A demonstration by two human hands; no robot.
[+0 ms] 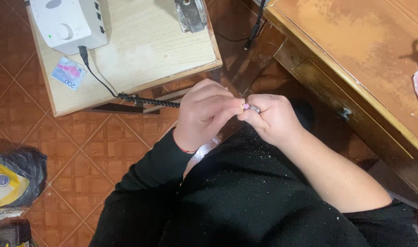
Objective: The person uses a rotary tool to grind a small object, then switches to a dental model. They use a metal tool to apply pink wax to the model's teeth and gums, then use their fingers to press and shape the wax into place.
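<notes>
You are curling your left hand (203, 114) around one black coiled-cord handpiece (147, 99), its tip meeting one pink nail (246, 106) on your right hand (270, 120), which is closed in a loose fist. One white control box (69, 23) is sitting at the small wooden table's (158, 45) far-left corner, one paper note (69, 73) near its left edge.

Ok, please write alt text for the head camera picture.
Two bare hands, left hand and right hand, meet over a dark lap around a small pink-tipped tool. A coiled black cable runs to a white machine on a wooden table.
</notes>
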